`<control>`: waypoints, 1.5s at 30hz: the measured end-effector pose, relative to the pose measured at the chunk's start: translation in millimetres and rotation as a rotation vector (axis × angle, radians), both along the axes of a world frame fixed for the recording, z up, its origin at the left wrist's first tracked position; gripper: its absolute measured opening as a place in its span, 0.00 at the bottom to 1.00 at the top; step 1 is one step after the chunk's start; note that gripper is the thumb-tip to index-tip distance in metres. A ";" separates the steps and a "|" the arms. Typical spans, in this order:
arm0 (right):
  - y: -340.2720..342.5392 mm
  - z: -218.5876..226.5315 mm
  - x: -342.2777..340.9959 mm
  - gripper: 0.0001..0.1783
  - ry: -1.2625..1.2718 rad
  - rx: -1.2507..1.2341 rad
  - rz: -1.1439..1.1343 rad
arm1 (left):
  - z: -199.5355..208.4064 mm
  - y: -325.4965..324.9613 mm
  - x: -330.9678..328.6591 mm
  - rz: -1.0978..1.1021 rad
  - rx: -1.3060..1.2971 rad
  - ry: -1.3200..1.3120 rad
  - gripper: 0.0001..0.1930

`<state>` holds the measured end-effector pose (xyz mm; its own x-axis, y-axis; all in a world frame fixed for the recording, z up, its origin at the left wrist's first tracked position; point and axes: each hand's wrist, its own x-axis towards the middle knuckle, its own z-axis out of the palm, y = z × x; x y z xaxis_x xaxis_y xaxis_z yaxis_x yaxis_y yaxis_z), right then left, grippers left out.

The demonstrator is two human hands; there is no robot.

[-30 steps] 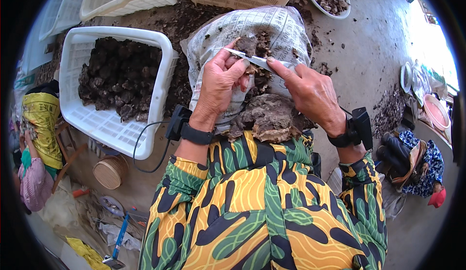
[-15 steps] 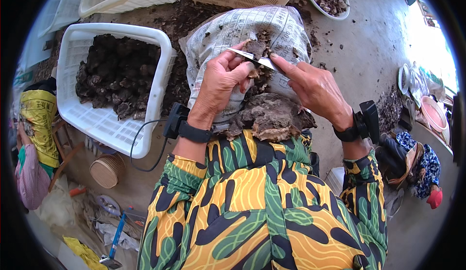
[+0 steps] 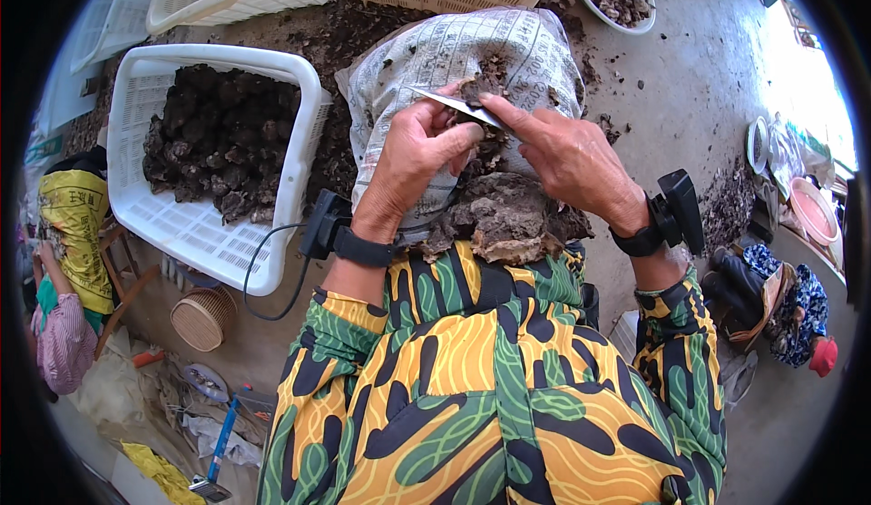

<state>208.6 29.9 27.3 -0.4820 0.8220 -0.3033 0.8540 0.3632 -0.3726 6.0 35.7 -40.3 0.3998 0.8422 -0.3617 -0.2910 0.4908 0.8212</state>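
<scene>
White crate [image 3: 190, 233], upper L of frame, w/ dark clumps [image 3: 218, 137] inside: same spot as 0.5 s ago. Pale printed sack [image 3: 390, 78], upper ctr, also unchanged, as is the big brown lump [image 3: 508, 219] at its lower edge, mid-frame. R hand [image 3: 576, 160] has shifted left vs. earlier, now nearer the L hand; it's closed round the knife [image 3: 454, 104], handle hidden. Blade tip pokes farther left. L hand [image 3: 413, 156] pinches a small brown piece [image 3: 476, 89], which sits above the sack, btwn both hands' fingertips, partly behind the blade.
</scene>
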 end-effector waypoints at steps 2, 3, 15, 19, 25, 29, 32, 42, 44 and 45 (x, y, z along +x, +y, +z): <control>-4.4 -5.9 2.0 0.34 0.148 -0.008 -0.035 | -1.3 -2.4 2.9 0.015 0.048 0.000 0.25; -3.9 -3.3 1.1 0.33 0.191 -0.081 -0.090 | 0.1 -1.9 3.4 0.013 0.040 -0.012 0.24; 6.6 8.4 1.5 0.33 0.569 -0.448 -0.601 | -6.0 0.1 0.3 -0.038 -0.027 -0.079 0.25; 15.0 4.6 23.2 0.34 0.569 -0.296 -0.578 | -5.2 -0.3 -2.3 -0.030 -0.071 -0.097 0.24; -5.8 -2.1 26.4 0.38 0.313 -0.024 -0.037 | -9.0 -0.8 -3.9 0.013 -0.116 -0.184 0.19; -10.5 7.4 31.1 0.36 0.195 -0.048 -0.010 | -11.3 -0.7 -3.1 0.063 -0.169 -0.241 0.18; -13.5 4.2 31.3 0.35 0.193 -0.027 -0.011 | -10.9 0.2 -4.1 0.060 -0.175 -0.285 0.19; -9.5 12.7 9.8 0.36 -0.046 0.028 -0.019 | -15.7 0.9 -5.7 -0.001 -0.146 -0.185 0.16; -7.7 11.2 3.2 0.37 -0.066 0.031 -0.021 | -11.7 1.9 -5.2 -0.026 -0.149 -0.155 0.15; -6.4 9.2 0.2 0.37 -0.056 0.044 -0.020 | -10.3 2.1 -5.0 -0.038 -0.150 -0.140 0.15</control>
